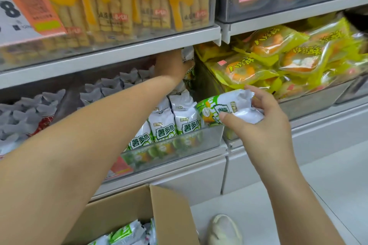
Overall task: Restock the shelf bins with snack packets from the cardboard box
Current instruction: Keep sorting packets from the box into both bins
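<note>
Gripping a green-and-white snack packet [225,109] in curled right hand [264,123] fingers, left hand [172,66] deep among bin packets, its fingers hidden.

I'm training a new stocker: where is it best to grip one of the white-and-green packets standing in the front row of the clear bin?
Probably by the crimped top seal of a front-row packet, coming from above and the front. The packets stand upright, packed side by side behind the clear bin wall, so only their tops are free. The right hand holds its own packet round the body instead.

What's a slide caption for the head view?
Right hand holds a green-and-white packet at the clear bin; left hand reaches deep inside.
</note>
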Demonstrator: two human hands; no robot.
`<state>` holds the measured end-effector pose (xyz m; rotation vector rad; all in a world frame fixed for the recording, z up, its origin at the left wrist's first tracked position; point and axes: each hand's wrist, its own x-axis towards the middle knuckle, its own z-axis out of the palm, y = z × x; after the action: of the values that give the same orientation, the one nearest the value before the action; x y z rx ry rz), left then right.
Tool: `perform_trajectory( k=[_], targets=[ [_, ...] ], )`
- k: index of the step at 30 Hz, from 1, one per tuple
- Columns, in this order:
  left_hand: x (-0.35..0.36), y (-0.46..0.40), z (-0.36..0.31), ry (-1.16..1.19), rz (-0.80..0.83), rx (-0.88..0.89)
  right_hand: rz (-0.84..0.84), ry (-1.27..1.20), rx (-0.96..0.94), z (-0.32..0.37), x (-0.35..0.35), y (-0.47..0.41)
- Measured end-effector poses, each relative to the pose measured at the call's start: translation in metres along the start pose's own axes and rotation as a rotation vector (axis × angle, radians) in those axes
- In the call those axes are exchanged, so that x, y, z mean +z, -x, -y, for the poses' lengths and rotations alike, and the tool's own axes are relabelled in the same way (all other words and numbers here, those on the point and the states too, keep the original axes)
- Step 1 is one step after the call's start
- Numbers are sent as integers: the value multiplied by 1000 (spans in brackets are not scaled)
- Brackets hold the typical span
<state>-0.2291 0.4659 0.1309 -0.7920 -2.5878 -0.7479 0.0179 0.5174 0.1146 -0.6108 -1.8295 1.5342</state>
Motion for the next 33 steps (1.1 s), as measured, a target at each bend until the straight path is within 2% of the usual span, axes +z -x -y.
perform_trajectory(
  k=[4, 7, 12, 14, 16, 17, 19, 20, 21, 22, 24, 25, 27, 30, 31, 33],
  targets=[
    [-2, -4, -2, -29, 75, 20, -36, 23, -48, 4, 1, 1],
    [1, 0, -2, -134, 153, 32, -20, 45, -44, 4, 0, 0],
    [17, 7, 0, -348, 250, -27, 15, 81, -61, 3, -1, 0],
    [22, 4, 5, -344, 329, -48, 32, 109, -78, 3, -2, 1],
    [15, 2, 3, -167, 368, -123, 50, 133, -102, 3, -2, 2],
    [9, 1, 1, -12, 328, -163, 56, 145, -114, 3, -1, 1],
    [-11, 16, -11, 357, 134, -224, 58, 185, -141, 4, 1, 1],
    [-23, 34, -17, 536, 78, -190, 61, 216, -155, 5, 2, 0],
    [-36, 56, -21, 657, 101, -84, 67, 249, -168, 6, 4, 0],
    [-48, 80, -20, 699, 208, 66, 76, 280, -180, 7, 5, 1],
    [-64, 115, -24, 527, 466, 332, 93, 326, -211, 7, 8, 3],
    [-67, 125, -22, 416, 526, 434, 102, 345, -239, 6, 10, 6],
    [-65, 131, -20, 313, 476, 512, 115, 398, -314, 6, 14, 13],
    [-68, 131, -17, 272, 205, 569, 143, 376, -391, 10, 18, 21],
    [-69, 130, -13, 275, 127, 566, 151, 359, -394, 11, 17, 23],
    [-74, 130, -7, 368, 10, 446, 155, 413, -374, 12, 14, 25]
  ],
)
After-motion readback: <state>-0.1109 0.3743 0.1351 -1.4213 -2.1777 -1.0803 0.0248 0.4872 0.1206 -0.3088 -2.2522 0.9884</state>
